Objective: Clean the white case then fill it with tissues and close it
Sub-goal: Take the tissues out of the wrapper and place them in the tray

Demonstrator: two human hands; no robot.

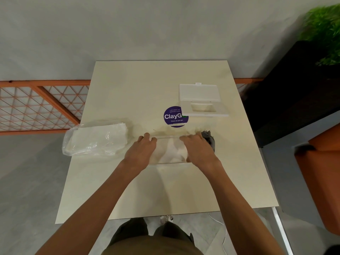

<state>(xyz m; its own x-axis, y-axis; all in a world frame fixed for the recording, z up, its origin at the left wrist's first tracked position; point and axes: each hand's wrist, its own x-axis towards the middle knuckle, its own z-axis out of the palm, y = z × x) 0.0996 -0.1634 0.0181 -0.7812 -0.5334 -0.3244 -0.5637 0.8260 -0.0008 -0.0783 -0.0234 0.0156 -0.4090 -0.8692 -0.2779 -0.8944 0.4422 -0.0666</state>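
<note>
**Both hands in the clear case body, lid set aside**

Both forearms reach forward over the cream surface [139, 85], converging on one transparent case body [168, 144] that sits near the middle of it. The left hand [141, 151] lies palm down over the body's left end, its fingers [147, 137] curled over the far rim. The right hand [197, 150] lies palm down over the right end, its fingers bent downward into the body. Between the two hands, white tissues [173, 152] show through the clear walls; whether either hand actually pinches the tissue cannot be told.

One white lid part of the case [201, 101] lies well apart at the far right of the surface, its flap raised and its rectangular opening showing. Its near-left corner overlaps one round purple sticker [173, 116] reading "ClayGo".

One clear plastic bag of white tissues [96, 138] lies at the left edge of the surface, partly overhanging it. One grey cloth [208, 138] lies crumpled just beyond the right hand, touching the case body's right end.
</note>
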